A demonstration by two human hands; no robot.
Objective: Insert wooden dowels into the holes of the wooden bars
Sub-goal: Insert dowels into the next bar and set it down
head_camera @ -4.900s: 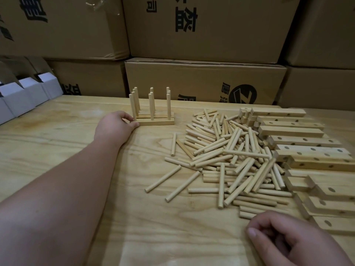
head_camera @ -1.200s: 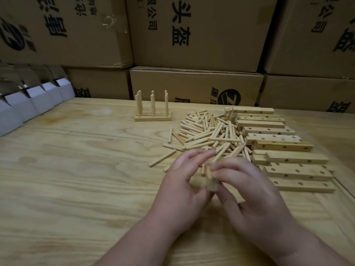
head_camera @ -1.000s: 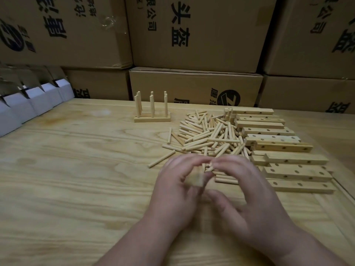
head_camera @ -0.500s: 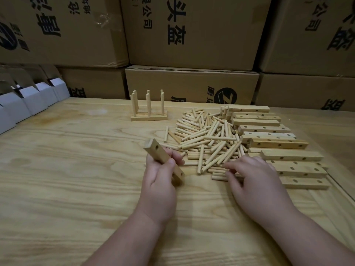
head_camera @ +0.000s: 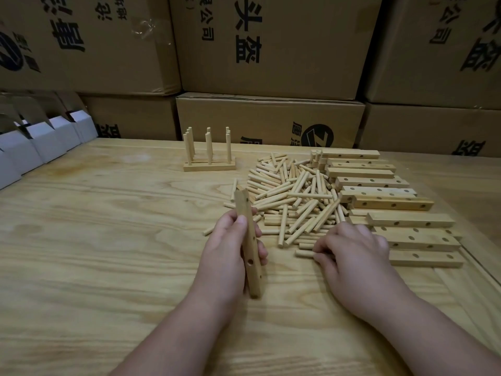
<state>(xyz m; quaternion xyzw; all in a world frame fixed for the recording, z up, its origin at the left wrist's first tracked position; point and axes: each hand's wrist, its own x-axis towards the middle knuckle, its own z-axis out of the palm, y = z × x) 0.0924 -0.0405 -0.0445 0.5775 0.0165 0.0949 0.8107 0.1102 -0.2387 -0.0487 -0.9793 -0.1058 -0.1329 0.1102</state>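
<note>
1. wooden bar (head_camera: 250,246) with holes gripped in left hand (head_camera: 230,251), raised above table (head_camera: 95,240), long axis pointing away.
2. right hand (head_camera: 352,253) fingers curled onto near edge of dowel pile (head_camera: 295,202); grasp cannot be told.
3. bar stack (head_camera: 393,210) right of pile; finished rack (head_camera: 208,156) behind.

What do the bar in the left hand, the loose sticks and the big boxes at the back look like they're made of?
Bar, gripped by the left hand: pale, seemingly unfinished wood, matte with faint grain and drilled holes.
Loose dowels: the same light bare wood, round and matte.
Boxes: brown cardboard, probably corrugated, with folded flaps, tape and black print.
</note>
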